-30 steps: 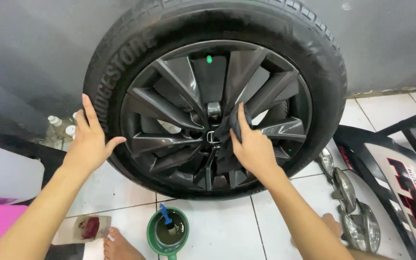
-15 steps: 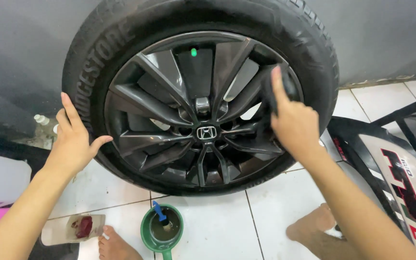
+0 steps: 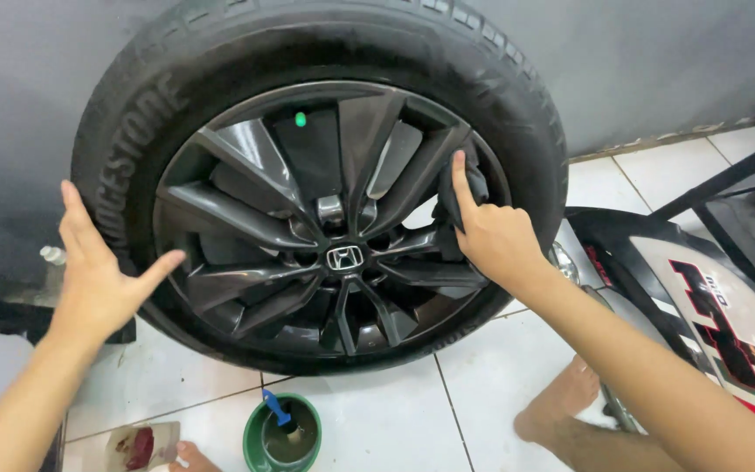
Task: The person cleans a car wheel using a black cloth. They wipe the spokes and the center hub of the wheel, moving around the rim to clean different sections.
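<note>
Car wheel (image 3: 325, 218) standing upright on the white tiled floor (image 3: 447, 411), leaning back against a grey wall (image 3: 657, 61). Left hand (image 3: 102, 280) spread flat and open against the tyre sidewall (image 3: 128, 157) at the left edge, thumb reaching toward the rim, gripping nothing, only bracing. Right hand (image 3: 495, 240) curled around a dark cloth (image 3: 456, 197), index finger stretched upward, pressing the cloth into the gap between spokes on the right side of the dark alloy rim (image 3: 246, 175).

Progress, as a judgement: spokes near the upper middle and upper right looking glossy and reflective, so probably already wiped; the lower spokes and the recesses around the hub cap (image 3: 344, 258) appearing duller, likely not yet reached. Tyre rubber matte and dusty-looking all round. Roughly midway through the rim, no more certain than that.

Green valve cap (image 3: 300, 119) showing near the top of the rim. Below the wheel, a small green tub (image 3: 281, 433) with a blue-handled brush (image 3: 277, 411) standing in it. Bare foot (image 3: 561, 402) resting on the tiles to the right, just beside a white body panel with red and green markings (image 3: 727, 323). Small plastic bottle (image 3: 52, 255) at far left, behind the left wrist.
</note>
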